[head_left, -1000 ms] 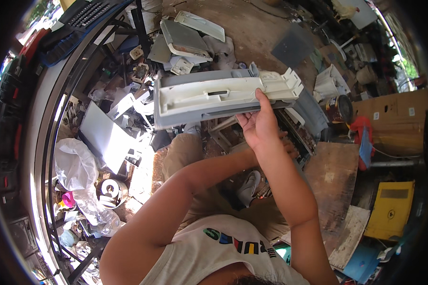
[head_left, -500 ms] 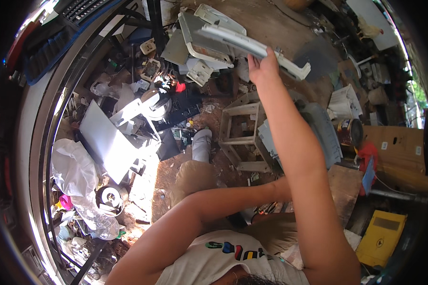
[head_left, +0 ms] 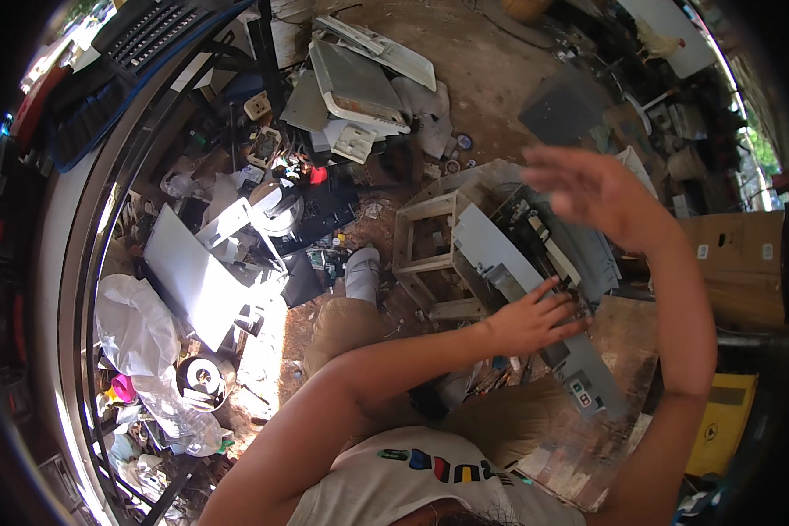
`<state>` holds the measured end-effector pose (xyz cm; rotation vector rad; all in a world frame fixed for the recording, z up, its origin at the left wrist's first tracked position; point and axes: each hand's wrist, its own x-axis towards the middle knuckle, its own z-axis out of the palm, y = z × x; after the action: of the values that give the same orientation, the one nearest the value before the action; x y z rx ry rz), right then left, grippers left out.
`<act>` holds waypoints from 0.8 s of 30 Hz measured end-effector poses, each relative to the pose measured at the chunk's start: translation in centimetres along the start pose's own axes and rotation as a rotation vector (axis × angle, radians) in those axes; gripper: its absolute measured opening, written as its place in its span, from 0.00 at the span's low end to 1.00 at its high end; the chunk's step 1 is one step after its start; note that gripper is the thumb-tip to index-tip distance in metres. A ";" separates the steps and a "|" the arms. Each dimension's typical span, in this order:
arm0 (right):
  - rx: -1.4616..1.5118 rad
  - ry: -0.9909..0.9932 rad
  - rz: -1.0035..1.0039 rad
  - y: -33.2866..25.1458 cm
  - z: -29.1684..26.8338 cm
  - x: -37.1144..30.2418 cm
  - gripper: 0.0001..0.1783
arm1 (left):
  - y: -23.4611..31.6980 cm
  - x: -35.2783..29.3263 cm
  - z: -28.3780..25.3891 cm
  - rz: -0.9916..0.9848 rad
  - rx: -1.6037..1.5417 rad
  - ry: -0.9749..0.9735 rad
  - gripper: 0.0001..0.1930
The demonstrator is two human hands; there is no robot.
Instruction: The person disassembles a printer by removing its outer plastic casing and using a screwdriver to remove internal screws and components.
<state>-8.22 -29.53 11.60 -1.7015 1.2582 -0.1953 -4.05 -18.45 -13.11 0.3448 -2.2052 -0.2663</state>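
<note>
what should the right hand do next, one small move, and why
Probably lower the right hand toward the exposed inner parts of the grey machine: it is raised, open and apparently empty, while the left hand lies spread on the machine and could likely steady it.

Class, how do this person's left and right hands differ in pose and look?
The left hand rests on the grey machine casing, while the right hand appears raised, apart from it. The left hand looks fairly sharp; the right hand is blurred. Both hands are bare.
</note>
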 end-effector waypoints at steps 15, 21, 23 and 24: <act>-1.747 0.283 0.029 9.2 9.4 -16.9 0.39 | -0.8 3.2 -2.6 -0.252 -0.187 0.220 0.55; -1.808 0.168 0.122 5.3 5.5 -16.9 0.51 | -3.7 4.5 -4.4 -0.283 -0.165 0.275 0.55; -1.896 0.107 0.219 3.2 4.4 -14.5 0.59 | -4.9 4.7 -4.7 -0.282 -0.139 0.318 0.55; -1.957 0.088 0.219 3.2 4.2 -13.3 0.63 | -5.1 4.5 -4.5 -0.297 -0.142 0.338 0.55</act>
<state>-13.70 -16.31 12.24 -2.9610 1.7442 1.6148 -2.36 -25.04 -8.64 0.5943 -1.7894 -0.4862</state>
